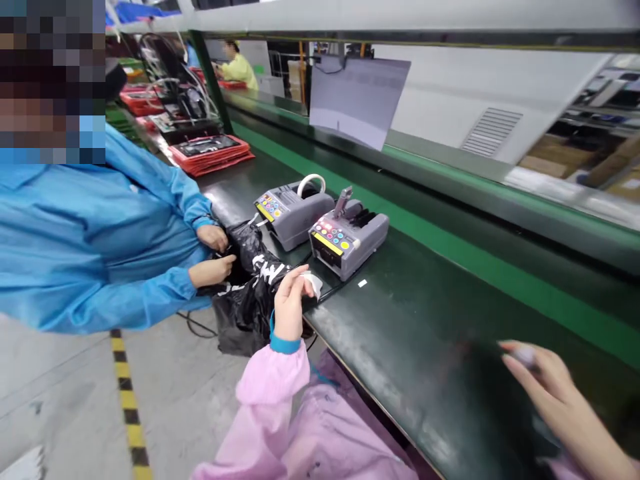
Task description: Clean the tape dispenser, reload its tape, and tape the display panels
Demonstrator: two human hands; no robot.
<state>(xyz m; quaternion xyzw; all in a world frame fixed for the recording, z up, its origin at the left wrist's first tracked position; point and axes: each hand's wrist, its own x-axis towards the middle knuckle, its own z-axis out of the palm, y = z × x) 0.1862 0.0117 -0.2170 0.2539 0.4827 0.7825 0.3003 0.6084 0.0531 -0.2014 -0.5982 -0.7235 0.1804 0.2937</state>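
Note:
My left hand [290, 303] is closed, its fingers pinching a thin white piece [314, 285] that looks like tape or paper. It is above the table edge, beside a black plastic bag [250, 313] with white strips at its mouth. Over the right part of the dark green table [425, 320], my right hand [550, 383] curls around a small pale rounded thing [524, 357], too blurred to name. Ahead of my left hand stand two grey tape dispensers: a near one [357, 247] with coloured buttons, and a far one [290, 227] carrying a white tape roll [313, 181].
A co-worker in a blue smock [125, 247] has both hands at the bag's mouth. A small white scrap [363, 283] lies on the table. Stacked red trays [213, 157] stand farther back. A grey-white sheet [355, 100] hangs below the overhead rail [425, 20].

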